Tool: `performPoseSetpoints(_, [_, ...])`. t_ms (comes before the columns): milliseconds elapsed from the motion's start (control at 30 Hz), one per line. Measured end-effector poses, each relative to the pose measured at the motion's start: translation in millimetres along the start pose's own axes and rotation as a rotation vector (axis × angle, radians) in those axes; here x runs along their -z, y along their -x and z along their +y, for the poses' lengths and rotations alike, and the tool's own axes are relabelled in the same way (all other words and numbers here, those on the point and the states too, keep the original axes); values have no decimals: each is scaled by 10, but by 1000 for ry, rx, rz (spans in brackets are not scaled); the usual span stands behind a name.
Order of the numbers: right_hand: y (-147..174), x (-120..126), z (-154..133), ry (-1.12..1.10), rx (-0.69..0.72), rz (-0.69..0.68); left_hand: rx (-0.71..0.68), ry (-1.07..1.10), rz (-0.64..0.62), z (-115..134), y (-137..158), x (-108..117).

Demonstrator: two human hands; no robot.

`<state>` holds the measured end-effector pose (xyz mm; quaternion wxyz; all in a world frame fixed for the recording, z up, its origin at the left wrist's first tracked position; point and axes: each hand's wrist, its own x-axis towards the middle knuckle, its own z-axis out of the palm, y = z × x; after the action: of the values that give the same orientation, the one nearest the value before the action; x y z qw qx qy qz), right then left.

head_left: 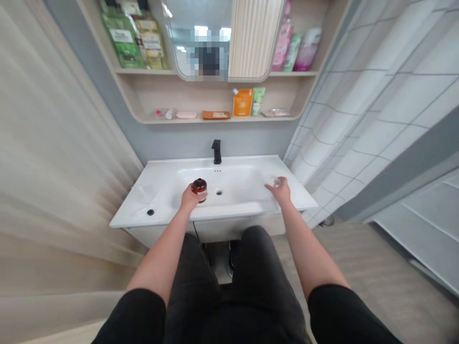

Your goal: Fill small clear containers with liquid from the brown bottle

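Observation:
My left hand (190, 197) is wrapped round a brown bottle (200, 186) with a dark top and a pale label, holding it upright over the left part of the white sink basin (236, 184). At the right end of the basin, my right hand (281, 192) has its thumb and fingers around a small see-through object (277, 181); its kind is too blurred to make out. On the counter's left side is a small round black piece (150, 212), with a faint clear shape (144, 193) behind it.
A black faucet (216, 152) stands behind the basin. Above it, a wall shelf (143, 117) carries an orange pouch (243, 102), a green tube (257, 101) and several small items. Bottles flank the mirror (201, 28). A curtain (53, 167) hangs left; white tiles (358, 119) line the right.

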<state>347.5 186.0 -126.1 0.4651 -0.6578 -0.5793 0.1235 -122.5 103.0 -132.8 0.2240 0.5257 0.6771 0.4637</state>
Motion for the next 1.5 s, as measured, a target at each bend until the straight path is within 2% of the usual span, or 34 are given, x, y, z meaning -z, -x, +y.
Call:
performPoseSetpoints(133, [272,-588,-569,-351,110,-379,9,-3,2,30,12,7])
performPoseSetpoints(200, [445,-898,-853,-455,120,-536,18,-7,4,49,21,9])
performPoseSetpoints(300, [671,-1278,-1150,-548,55,-634,16,0,6,58,28,6])
performPoseSetpoints(400, [820,-1492,-1257,-575,-39,-657,1,6,3,41,27,0])
performPoseSetpoints(500, [891,-1544,-1244,-533,-18,-670,-19,-16,-4,24,25,-4])
performPoseSetpoints(800, [900,-1490,-1240,-514,53,-711,-65,-141,-60,76,-2,-20])
performPoseSetpoints(1100, [908,-1548,-1208,-476,109,-699,-231,-316,-136,149,6,-66])
performPoseSetpoints(1233, [911,-1542,-1215,-451,118,-699,-289,-362,-129,157,49,-72])
performPoseSetpoints(1500, [916,-1543,-1213,-399,136,-692,-317,-489,-92,206,145,-65])
